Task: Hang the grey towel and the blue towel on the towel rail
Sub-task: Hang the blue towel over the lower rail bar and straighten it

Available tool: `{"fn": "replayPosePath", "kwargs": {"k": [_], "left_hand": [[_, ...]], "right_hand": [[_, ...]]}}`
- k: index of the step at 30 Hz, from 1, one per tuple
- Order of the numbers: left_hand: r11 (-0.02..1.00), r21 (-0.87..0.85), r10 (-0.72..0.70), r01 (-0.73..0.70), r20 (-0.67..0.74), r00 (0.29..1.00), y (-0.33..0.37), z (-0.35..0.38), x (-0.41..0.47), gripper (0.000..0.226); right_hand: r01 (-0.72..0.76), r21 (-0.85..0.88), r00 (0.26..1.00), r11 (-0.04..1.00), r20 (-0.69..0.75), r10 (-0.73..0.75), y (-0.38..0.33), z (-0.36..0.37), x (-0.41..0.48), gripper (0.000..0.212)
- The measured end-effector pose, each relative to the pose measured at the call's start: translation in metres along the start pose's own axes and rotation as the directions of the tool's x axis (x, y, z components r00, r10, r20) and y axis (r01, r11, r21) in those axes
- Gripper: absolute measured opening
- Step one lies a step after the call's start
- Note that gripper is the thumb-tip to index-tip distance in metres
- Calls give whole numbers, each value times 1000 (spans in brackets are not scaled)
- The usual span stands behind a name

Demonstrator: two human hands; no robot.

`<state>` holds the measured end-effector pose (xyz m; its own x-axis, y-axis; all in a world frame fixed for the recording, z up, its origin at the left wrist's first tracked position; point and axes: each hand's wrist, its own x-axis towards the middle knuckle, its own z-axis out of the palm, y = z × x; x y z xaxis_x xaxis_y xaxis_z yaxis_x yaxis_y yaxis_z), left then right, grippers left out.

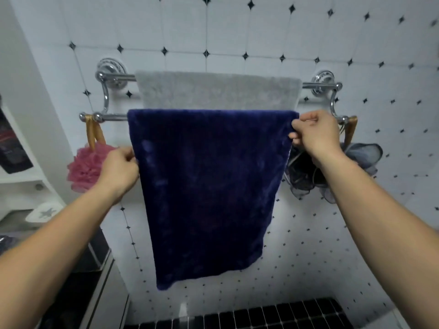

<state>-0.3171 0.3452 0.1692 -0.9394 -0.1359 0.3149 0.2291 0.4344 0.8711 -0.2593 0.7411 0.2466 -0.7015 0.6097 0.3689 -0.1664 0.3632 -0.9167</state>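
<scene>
A chrome double-bar towel rail [114,78] is fixed to a white tiled wall [237,32] with small black diamond insets. The rail has an upper bar close to the wall and a lower bar standing forward of it.

The pale grey terry towel [218,90] is draped over the upper bar, spanning most of its length between the two round wall mounts. Its lower part is hidden behind the blue towel.

The dark blue plush towel [204,186] is draped over the lower bar. Its folded top edge lies along the bar, and the front panel hangs straight down, narrowing towards its bottom edge.

The left hand [118,169] grips the left side edge of the blue towel, some way below the bar. Its fingers are closed in a pinch on the fabric edge. The right hand [316,134] grips the right side edge of the blue towel near the top right corner, just below the bar. Its thumb and fingers are closed on the fabric.

A pink mesh bath sponge [85,168] hangs by a gold ribbon from the left end of the lower bar, just beside the left hand. A dark grey mesh bath sponge [361,155] hangs from the right end of the lower bar, partly behind the right wrist.
</scene>
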Motion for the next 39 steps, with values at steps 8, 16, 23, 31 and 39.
{"fn": "replayPosePath", "kwargs": {"k": [8, 16, 23, 31, 39], "left_hand": [[844, -523, -129, 123, 24, 991, 52, -1, -7, 23], [931, -335, -170, 144, -49, 984, 58, -6, -4, 10], [946, -318, -101, 67, -93, 990, 55, 6, -11, 20], [948, -306, -96, 84, -25, 995, 34, 20, -19, 19], [938, -338, -101, 80, -46, 994, 44, 15, -16, 9]], "right_hand": [[120, -252, 986, 960, -84, -146, -13, -3, 16, 14], [611, -641, 782, 465, 394, -483, -8, 1, 3, 44], [566, -498, 814, 657, 211, -542, -7, -4, 1, 28], [4, -498, 927, 867, 328, 184, 125, 20, -61, 25], [26, -44, 991, 999, 131, -20, 102, 19, -51, 22]]}}
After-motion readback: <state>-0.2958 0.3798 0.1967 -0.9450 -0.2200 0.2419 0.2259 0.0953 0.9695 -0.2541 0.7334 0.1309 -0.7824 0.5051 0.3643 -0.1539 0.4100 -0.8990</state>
